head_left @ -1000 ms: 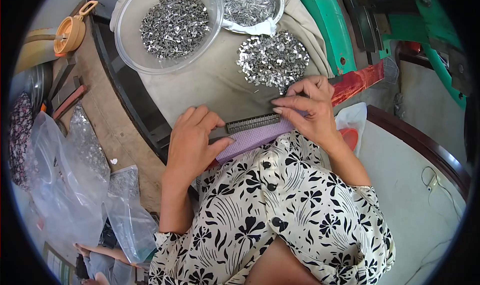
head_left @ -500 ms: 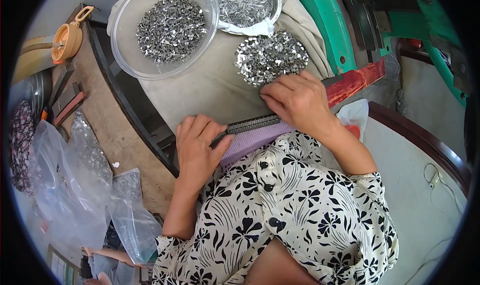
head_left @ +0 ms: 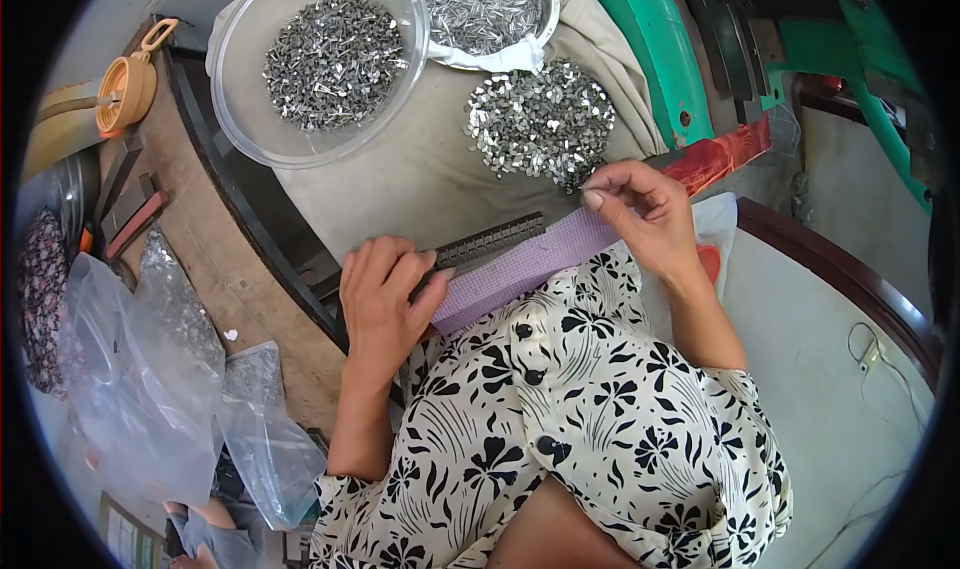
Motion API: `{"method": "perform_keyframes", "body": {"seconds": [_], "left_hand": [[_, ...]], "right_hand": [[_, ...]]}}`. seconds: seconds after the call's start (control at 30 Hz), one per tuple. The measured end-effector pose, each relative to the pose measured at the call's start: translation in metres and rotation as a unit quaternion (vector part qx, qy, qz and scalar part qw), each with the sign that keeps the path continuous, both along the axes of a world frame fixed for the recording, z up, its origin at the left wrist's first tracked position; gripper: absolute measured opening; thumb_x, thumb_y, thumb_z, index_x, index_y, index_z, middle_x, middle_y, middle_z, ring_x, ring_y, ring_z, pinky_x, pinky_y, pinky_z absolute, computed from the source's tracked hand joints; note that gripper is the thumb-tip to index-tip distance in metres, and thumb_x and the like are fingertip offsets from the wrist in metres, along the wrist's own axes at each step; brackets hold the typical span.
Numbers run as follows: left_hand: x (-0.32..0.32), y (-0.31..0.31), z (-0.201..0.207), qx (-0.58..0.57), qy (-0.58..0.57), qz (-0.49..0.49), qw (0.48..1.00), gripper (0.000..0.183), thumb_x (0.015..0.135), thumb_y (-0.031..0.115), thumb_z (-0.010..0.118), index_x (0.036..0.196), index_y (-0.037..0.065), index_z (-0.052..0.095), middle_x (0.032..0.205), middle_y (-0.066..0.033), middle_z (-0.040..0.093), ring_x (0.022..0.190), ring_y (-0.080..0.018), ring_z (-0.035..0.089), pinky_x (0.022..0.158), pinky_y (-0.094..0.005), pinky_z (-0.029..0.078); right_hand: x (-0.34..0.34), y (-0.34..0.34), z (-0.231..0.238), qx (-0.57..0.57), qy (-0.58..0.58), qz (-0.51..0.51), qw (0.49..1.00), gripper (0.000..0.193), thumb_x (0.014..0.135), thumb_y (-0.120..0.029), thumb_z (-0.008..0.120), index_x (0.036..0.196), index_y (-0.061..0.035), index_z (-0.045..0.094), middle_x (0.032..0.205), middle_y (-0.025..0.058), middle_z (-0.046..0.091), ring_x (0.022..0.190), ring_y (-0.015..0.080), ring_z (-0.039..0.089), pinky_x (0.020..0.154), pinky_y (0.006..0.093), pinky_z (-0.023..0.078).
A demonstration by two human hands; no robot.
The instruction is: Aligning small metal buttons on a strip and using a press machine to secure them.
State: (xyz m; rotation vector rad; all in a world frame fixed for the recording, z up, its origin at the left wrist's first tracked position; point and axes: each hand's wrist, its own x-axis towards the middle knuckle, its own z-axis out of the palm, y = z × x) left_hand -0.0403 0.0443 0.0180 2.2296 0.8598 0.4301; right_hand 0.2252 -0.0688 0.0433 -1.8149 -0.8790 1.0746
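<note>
My left hand (head_left: 380, 294) closes around the left end of a dark metal bar (head_left: 490, 241) with a row of slots or teeth along it. The bar lies slanted across purple checked cloth (head_left: 565, 252) at the near edge of the work surface. My right hand (head_left: 655, 224) hovers beyond the bar's right end, thumb and forefinger pinched; whatever is between them is too small to make out. Just beyond it is a loose pile of small shiny metal pieces (head_left: 540, 119).
A clear plastic bowl (head_left: 238, 94) of small metal parts stands far left, beside a round metal bowl (head_left: 552, 9) of thin silvery pins. Green machine frame (head_left: 640, 44) borders the right. Plastic bags (head_left: 150, 389) hang by the wooden bench (head_left: 240, 239) on the left.
My right hand has drawn back from the pile's near edge, toward me and to the right, uncovering the bar's right end. My left hand has shifted slightly left and nearer with the bar.
</note>
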Motion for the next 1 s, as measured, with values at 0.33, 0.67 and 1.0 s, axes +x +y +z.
{"method": "perform_keyframes", "body": {"seconds": [0.33, 0.67, 1.0], "left_hand": [[0.001, 0.002, -0.001, -0.048, 0.016, 0.015, 0.999, 0.026, 0.066, 0.01, 0.081, 0.085, 0.005, 0.064, 0.088, -0.0083, 0.058, 0.081, -0.0267, 0.057, 0.072, -0.036, 0.039], [0.003, 0.003, 0.0, -0.045, 0.003, 0.018, 0.999, 0.023, 0.068, 0.012, 0.08, 0.084, 0.006, 0.064, 0.085, -0.0055, 0.057, 0.081, -0.0256, 0.057, 0.071, -0.0368, 0.04], [0.002, 0.002, -0.001, -0.051, 0.001, 0.024, 0.998, 0.025, 0.067, 0.011, 0.081, 0.085, 0.005, 0.064, 0.086, -0.0068, 0.058, 0.082, -0.0262, 0.058, 0.072, -0.0361, 0.04]], "right_hand": [[-0.012, 0.022, 0.002, 0.006, -0.114, 0.157, 0.981, 0.009, 0.084, 0.0, 0.069, 0.093, -0.0006, 0.07, 0.089, 0.0077, 0.066, 0.077, 0.0185, 0.064, 0.065, 0.0285, 0.048], [-0.014, 0.025, 0.0, 0.034, -0.197, 0.202, 0.959, 0.012, 0.079, -0.003, 0.075, 0.091, -0.0018, 0.074, 0.09, 0.0067, 0.062, 0.08, 0.0197, 0.064, 0.068, 0.0292, 0.05], [-0.017, -0.014, 0.002, 0.034, -0.248, 0.198, 0.948, 0.016, 0.073, -0.008, 0.081, 0.088, -0.0069, 0.076, 0.086, 0.0042, 0.061, 0.075, 0.0177, 0.062, 0.064, 0.03, 0.05]]}}
